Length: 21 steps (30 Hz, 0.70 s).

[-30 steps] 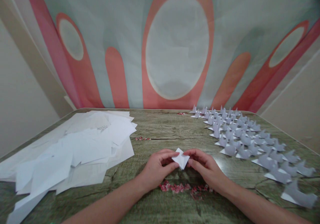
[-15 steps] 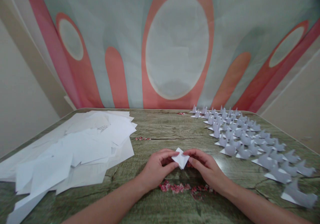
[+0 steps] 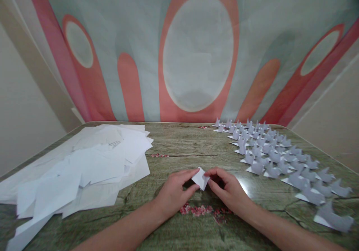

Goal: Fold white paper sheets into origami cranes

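Observation:
A small white folded paper (image 3: 200, 179), roughly diamond-shaped, is held up between my two hands just above the table. My left hand (image 3: 178, 189) pinches its left edge, thumb below and fingers above. At its right corner my right hand (image 3: 226, 185) grips a flap between thumb and index finger. The other fingers of both hands are curled and partly hidden. Pink flowers printed on the table surface show below the paper.
Loose white paper sheets (image 3: 101, 165) lie in an overlapping pile on the left of the wood-patterned table (image 3: 179, 138). Rows of folded paper birds (image 3: 273, 155) stand along the right side, the nearest bird (image 3: 333, 217) close to the front. A patterned backdrop (image 3: 199, 52) rises behind the table.
The folded paper has shifted slightly left and turned a little between my hands. My right hand has moved left with it, and a flap at its right now stands up.

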Each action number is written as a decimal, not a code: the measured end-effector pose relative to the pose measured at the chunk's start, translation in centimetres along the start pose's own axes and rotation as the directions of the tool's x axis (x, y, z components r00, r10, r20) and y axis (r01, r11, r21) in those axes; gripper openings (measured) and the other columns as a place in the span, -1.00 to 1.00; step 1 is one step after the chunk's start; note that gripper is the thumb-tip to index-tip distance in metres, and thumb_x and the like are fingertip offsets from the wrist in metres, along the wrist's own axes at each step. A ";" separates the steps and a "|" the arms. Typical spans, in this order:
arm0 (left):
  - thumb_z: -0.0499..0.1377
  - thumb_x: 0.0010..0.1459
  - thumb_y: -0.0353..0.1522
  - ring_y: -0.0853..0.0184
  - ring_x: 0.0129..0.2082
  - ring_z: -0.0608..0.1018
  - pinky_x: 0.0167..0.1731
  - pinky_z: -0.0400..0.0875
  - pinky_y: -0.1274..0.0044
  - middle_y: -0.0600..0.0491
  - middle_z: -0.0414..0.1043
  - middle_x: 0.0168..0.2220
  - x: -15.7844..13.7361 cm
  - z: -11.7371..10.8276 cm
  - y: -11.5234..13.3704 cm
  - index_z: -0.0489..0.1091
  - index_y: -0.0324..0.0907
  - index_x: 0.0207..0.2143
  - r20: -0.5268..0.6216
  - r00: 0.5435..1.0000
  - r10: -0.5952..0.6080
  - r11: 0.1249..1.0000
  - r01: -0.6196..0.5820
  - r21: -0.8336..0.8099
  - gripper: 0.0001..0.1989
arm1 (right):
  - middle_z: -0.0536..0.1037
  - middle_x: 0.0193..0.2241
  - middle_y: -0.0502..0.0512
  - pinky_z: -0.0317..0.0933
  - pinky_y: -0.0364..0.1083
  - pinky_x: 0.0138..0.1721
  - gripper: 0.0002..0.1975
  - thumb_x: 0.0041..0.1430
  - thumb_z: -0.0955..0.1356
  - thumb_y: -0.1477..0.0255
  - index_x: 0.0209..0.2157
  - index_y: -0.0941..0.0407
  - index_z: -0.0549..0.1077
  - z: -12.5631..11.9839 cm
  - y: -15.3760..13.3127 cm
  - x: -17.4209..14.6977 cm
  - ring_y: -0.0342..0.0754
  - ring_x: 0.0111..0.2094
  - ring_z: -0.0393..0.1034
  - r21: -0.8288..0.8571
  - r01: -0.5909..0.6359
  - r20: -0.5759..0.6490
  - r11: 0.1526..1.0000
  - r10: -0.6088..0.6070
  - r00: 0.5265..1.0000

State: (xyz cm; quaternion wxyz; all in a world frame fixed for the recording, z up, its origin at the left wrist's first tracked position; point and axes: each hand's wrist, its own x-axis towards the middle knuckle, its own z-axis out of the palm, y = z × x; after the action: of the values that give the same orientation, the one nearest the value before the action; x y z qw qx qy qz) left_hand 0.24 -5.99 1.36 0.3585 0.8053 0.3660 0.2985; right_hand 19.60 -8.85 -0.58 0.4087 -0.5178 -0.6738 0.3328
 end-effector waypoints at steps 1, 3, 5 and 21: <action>0.17 0.04 -0.36 0.25 -0.07 0.43 0.01 0.25 0.42 0.00 0.41 -0.05 0.0 -0.1 -0.1 0.32 -0.09 0.02 0.007 1.000 0.017 0.999 -0.017 0.051 -0.57 | 0.44 -0.43 0.03 0.19 -0.12 -0.36 -0.86 0.06 0.27 0.48 -0.30 0.10 0.41 0.0 0.0 0.0 -0.08 -0.41 0.31 -0.039 0.034 -0.003 0.999 -0.034 0.999; 0.18 0.03 -0.35 0.24 -0.05 0.41 0.02 0.22 0.41 0.00 0.41 -0.05 0.0 -0.3 -0.2 0.33 -0.09 0.00 0.023 0.999 0.046 0.990 -0.049 0.129 -0.58 | 0.43 -0.40 0.05 0.19 -0.09 -0.29 -0.84 0.03 0.27 0.54 -0.31 0.10 0.41 0.1 -0.1 0.0 -0.06 -0.34 0.31 -0.093 0.104 0.006 0.990 -0.104 0.995; 0.19 0.03 -0.35 0.24 -0.06 0.41 0.02 0.21 0.40 0.01 0.42 -0.08 0.1 -0.3 -0.3 0.36 -0.10 -0.03 0.036 0.997 0.072 0.981 -0.077 0.177 -0.61 | 0.42 -0.36 0.07 0.19 -0.06 -0.22 -0.82 0.01 0.27 0.58 -0.32 0.10 0.41 0.1 -0.1 0.1 -0.04 -0.27 0.31 -0.122 0.149 0.022 0.981 -0.147 0.989; 0.21 0.03 -0.24 0.20 -0.09 0.39 -0.06 0.19 0.36 0.03 0.42 -0.09 -0.2 0.0 0.1 0.38 -0.09 -0.12 0.060 0.995 0.083 0.934 -0.099 0.344 -0.66 | 0.42 -0.38 0.12 0.23 -0.06 -0.29 -0.79 0.06 0.23 0.62 -0.31 0.11 0.41 -0.1 0.5 0.5 -0.03 -0.30 0.30 -0.413 0.320 0.148 0.853 -0.284 0.947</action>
State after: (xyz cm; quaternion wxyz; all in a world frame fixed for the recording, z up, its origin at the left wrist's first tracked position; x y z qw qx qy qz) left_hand 0.17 -6.19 1.35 0.2049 0.8783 0.3671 0.2278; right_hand 19.86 -8.23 -0.84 0.3032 -0.4689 -0.8197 0.1279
